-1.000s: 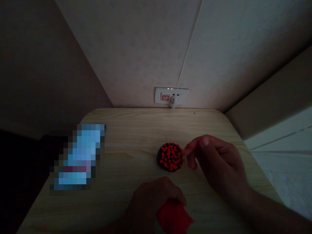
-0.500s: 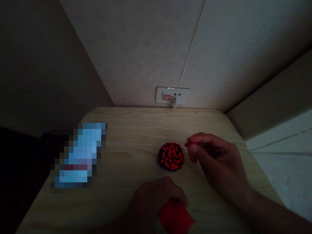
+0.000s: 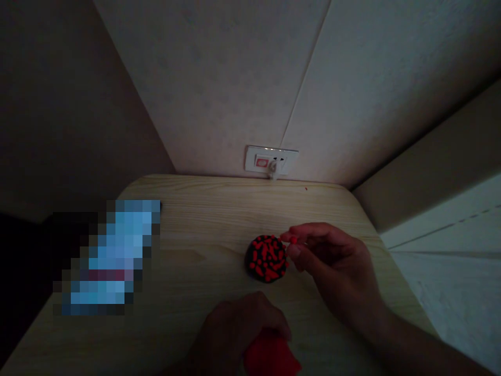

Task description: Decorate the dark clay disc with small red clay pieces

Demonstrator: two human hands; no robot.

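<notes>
A small black disc [image 3: 266,258] studded with several red bits lies on the light wooden table [image 3: 203,235]. My right hand [image 3: 332,266] hovers just right of it, thumb and forefinger pinched on a tiny red bit [image 3: 293,239] at the disc's upper right edge. My left hand [image 3: 238,331] rests near the table's front edge, fingers curled over a lump of red material [image 3: 270,355]. The scene is dim.
A blurred blue rectangular object [image 3: 113,256] lies on the table's left part. A white wall socket [image 3: 270,161] with something plugged in sits on the wall behind the table. A tiny red speck [image 3: 306,189] lies near the back edge. Pale floor shows at right.
My right hand has closed into a pinch on a red bit and moved left to the disc's edge. The view shifted slightly. My left hand stays on the red lump.
</notes>
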